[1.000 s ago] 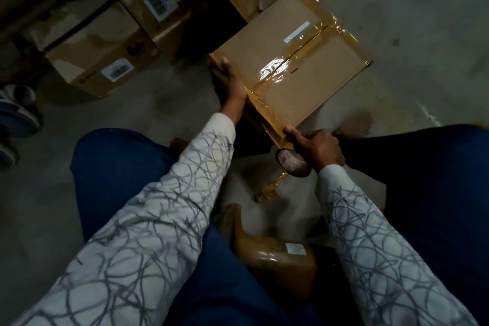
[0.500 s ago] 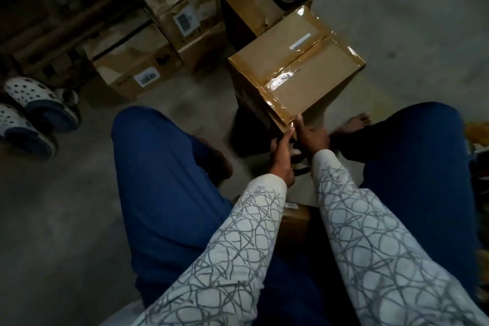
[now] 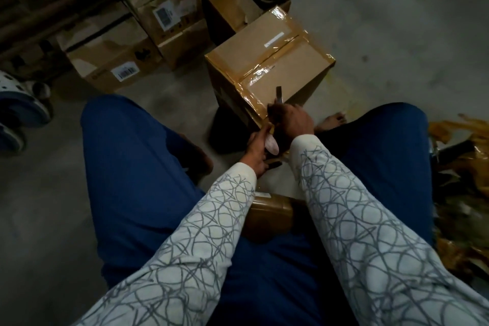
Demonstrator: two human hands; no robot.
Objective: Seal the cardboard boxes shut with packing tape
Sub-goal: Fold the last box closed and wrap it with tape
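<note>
Box [image 3: 270, 61] corner nearest: left hand [image 3: 256, 152] grips tape roll [image 3: 271, 144] — right hand [image 3: 293, 121] grips dark blade [image 3: 279, 93] at its edge.

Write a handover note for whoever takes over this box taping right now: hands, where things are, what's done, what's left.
Left hand: grips the tape roll, just below the box's near corner.
Right hand: fingers curled round a thin dark tool, probably a cutter, tip up at the near edge of the box.
Done: glossy tape covers the top centre seam and the near edges.
Left: likely cut the strip from the roll and press the end down. Whether the other boxes behind on the left are sealed cannot be told.
</note>
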